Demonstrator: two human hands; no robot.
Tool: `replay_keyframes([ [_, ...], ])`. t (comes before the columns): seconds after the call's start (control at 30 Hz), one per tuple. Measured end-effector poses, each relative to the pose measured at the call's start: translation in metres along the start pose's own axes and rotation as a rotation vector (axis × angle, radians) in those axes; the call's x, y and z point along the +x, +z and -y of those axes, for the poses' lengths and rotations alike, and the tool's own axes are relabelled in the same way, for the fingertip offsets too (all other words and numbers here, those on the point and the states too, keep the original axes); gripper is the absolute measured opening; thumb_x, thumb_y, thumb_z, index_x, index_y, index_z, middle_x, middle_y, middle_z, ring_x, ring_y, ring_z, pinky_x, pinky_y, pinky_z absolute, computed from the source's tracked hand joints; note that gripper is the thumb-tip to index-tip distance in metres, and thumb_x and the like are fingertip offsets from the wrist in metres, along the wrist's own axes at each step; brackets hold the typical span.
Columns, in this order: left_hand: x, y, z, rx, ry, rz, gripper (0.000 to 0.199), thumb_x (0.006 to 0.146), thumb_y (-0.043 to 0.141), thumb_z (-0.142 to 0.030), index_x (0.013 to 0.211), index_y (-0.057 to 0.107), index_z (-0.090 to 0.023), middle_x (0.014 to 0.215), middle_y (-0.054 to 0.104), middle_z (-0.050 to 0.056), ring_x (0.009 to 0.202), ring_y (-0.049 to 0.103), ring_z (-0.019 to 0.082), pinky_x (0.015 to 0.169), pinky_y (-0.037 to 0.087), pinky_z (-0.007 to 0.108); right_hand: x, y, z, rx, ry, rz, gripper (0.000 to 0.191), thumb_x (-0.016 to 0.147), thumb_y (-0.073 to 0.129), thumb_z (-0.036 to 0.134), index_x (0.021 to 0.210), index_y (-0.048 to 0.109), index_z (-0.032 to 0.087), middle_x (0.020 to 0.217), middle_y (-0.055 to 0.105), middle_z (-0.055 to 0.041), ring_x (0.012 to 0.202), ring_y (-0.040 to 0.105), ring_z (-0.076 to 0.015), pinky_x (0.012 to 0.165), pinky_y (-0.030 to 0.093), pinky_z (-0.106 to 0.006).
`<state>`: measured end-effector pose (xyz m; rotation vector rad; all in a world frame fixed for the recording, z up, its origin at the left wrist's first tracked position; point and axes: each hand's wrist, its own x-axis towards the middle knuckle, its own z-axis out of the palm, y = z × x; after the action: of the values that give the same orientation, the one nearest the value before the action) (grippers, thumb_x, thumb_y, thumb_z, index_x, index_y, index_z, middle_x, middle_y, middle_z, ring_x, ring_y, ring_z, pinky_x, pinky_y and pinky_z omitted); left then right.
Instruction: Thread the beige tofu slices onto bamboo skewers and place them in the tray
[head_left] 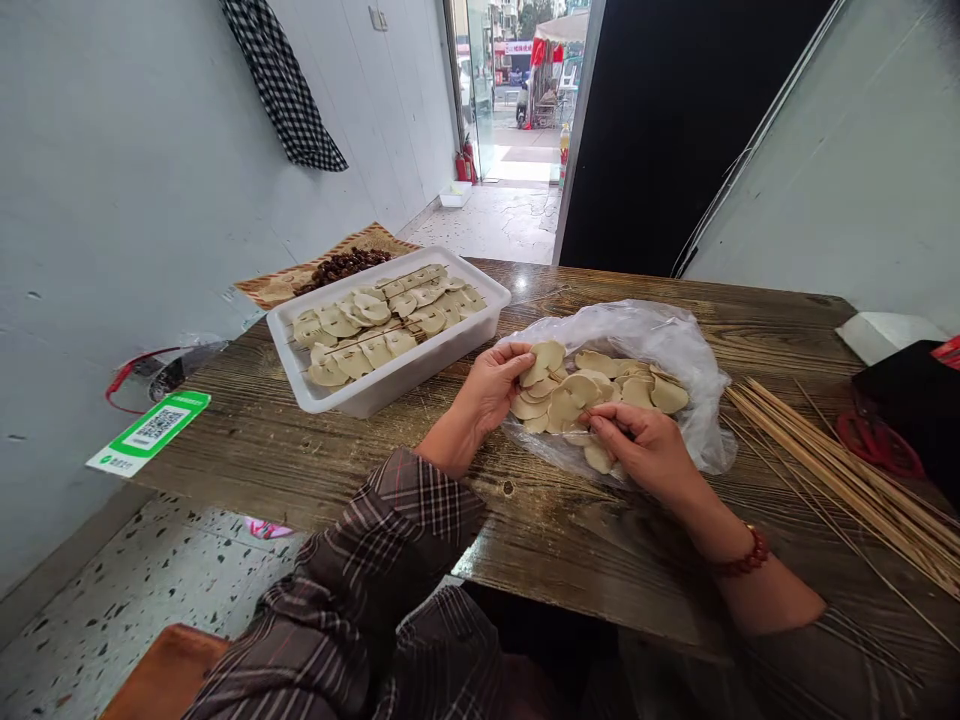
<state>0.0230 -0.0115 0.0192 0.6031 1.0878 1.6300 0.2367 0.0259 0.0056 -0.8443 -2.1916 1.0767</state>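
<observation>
My left hand is closed, pinching a pale round slice between thumb and fingers. Lower and to the right, my right hand is closed in a pinch on what looks like a thin bamboo skewer, mostly hidden by the fingers. Its tip side meets another round slice. Both hands are over an open clear plastic bag with a pile of the same slices. On the left, a white plastic tub holds several rows of slices threaded on skewers.
Loose bamboo skewers lie at the right, beside red-handled scissors. Behind the tub, dark brown pieces rest on patterned paper. A green QR card overhangs the left edge of the wooden table.
</observation>
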Motion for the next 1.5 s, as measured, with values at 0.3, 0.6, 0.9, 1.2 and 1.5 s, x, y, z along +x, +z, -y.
replay_keyframes([
  [0.3,-0.001,0.004,0.003,0.086,0.127,-0.043,0.031,0.057,0.081,-0.025,0.08,0.064,-0.014,0.069,0.065,-0.002,0.059,0.055,0.007,0.058,0.044,0.02,-0.001,0.003,0.002,0.035,0.044,-0.038,0.03,0.091,0.053,0.038,0.089,0.073,0.015,0.054,0.057,0.0011,0.049,0.048,-0.0119,0.048,0.034,-0.025],
  [0.6,-0.001,0.005,0.004,0.281,0.253,-0.076,0.02,0.065,0.074,-0.023,0.076,0.059,-0.017,0.062,0.058,-0.005,0.055,0.049,0.006,0.055,0.038,0.018,-0.001,0.007,0.004,0.054,0.057,-0.048,0.03,0.091,0.053,0.04,0.086,0.071,0.017,0.053,0.055,0.0018,0.047,0.046,-0.0118,0.047,0.035,-0.025],
  [0.9,-0.003,0.008,0.009,0.317,0.196,0.07,0.026,0.066,0.079,-0.029,0.079,0.061,-0.016,0.064,0.059,-0.003,0.054,0.048,0.006,0.053,0.036,0.018,0.002,0.007,0.004,0.286,0.142,-0.026,0.035,0.088,0.056,0.048,0.087,0.068,0.015,0.049,0.049,0.0045,0.043,0.039,-0.0091,0.043,0.031,-0.023],
  [1.2,-0.007,0.009,0.005,0.052,-0.05,0.207,0.039,0.062,0.086,-0.04,0.085,0.066,-0.015,0.078,0.065,0.0,0.067,0.059,0.009,0.065,0.05,0.022,0.0,0.008,0.008,0.534,0.253,-0.03,0.043,0.079,0.066,0.056,0.091,0.068,0.015,0.049,0.045,0.0066,0.04,0.033,-0.0066,0.035,0.024,-0.02],
  [1.5,-0.009,0.012,0.01,0.057,0.013,0.143,0.041,0.056,0.09,-0.029,0.087,0.066,-0.015,0.074,0.068,-0.001,0.059,0.059,0.007,0.057,0.048,0.018,0.0,0.009,0.016,0.762,0.35,0.009,0.042,0.075,0.073,0.055,0.087,0.066,0.015,0.047,0.042,0.0088,0.037,0.025,-0.0035,0.034,0.017,-0.019],
])
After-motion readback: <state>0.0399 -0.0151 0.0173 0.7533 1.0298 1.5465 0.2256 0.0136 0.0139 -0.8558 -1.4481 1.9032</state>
